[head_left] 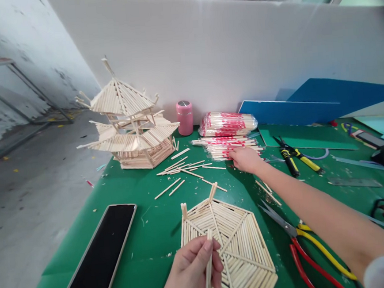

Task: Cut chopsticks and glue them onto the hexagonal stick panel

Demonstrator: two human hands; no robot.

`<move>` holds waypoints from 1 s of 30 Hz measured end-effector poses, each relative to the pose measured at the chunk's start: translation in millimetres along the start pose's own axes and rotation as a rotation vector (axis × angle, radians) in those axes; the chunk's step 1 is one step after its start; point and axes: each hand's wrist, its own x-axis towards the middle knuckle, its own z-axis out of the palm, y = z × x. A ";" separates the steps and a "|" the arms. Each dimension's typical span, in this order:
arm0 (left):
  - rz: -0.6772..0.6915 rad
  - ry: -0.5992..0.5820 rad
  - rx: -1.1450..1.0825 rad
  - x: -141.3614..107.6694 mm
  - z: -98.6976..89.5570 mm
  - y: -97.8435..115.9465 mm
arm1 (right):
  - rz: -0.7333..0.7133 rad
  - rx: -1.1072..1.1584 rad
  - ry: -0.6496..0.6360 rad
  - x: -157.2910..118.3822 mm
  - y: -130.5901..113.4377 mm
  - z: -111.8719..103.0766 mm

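Note:
My left hand [188, 270] is closed around a few light wooden sticks [208, 276], held upright between thumb and fingers. Behind and below it lies a flat polygonal panel of glued sticks [246, 241], with short stick posts [212, 191] standing at two of its far corners. My right hand [246, 159] reaches forward, its fingers curled down on the near edge of the wrapped chopsticks [217, 151] with red-printed sleeves. The fingertips are partly hidden there. Loose cut sticks [182, 169] are scattered left of that hand.
A stick-built pavilion [135, 139] stands at the back left, near a pink canister [185, 118]. A phone [97, 258] lies front left. Red-and-yellow-handled scissors [292, 231] sit under my right forearm; yellow-black pliers [292, 154] and a blue board [285, 110] are farther back.

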 end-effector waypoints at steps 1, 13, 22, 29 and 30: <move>0.000 -0.003 0.003 -1.0 1.9 0.3 | 0.002 0.000 -0.001 -1.3 1.0 0.5; 0.039 0.005 0.044 -8.7 6.2 2.6 | 0.107 0.170 0.158 -9.1 8.9 -2.2; 0.102 -0.040 0.052 -16.9 25.0 18.5 | 0.206 0.521 0.610 -59.7 9.7 -71.9; 0.302 -0.057 0.150 -20.0 31.6 21.5 | 0.044 1.228 0.293 -156.3 -64.9 -80.2; 0.312 -0.042 0.145 -18.5 33.7 21.4 | 0.049 1.284 0.248 -164.3 -75.1 -77.3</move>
